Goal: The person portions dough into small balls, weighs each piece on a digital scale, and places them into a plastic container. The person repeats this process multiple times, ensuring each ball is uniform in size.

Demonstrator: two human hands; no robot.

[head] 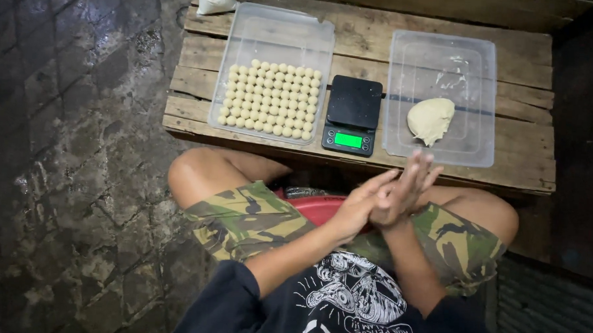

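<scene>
the dough lump (430,120) sits alone in the right-hand clear tray (471,153) on the wooden worktop (520,164), well apart from the person's hands. the left hand (361,205) and the right hand (407,190) are pressed palm against palm above the lap, fingers stretched out flat and pointing up toward the trays, the right one laid slightly across the left. whether anything is caught between the palms i cannot tell; neither grip is curled around anything that shows, the fingers simply lie straight and together. both forearms come up from the black printed shirt (344,306) and meet over the camouflage shorts (242,217).

counting what's there: two clear trays, one to each side of the scale. the left tray (245,33) holds many small dough balls (270,98) set in neat rows, roughly nine across and about eight or nine rows deep, filling its near half. one black scale (352,114) with a lit green display stands between the trays. one red bowl (318,208) shows between the knees, partly hidden behind the hands. the person sits cross-legged on a wet stone floor (67,145).
</scene>
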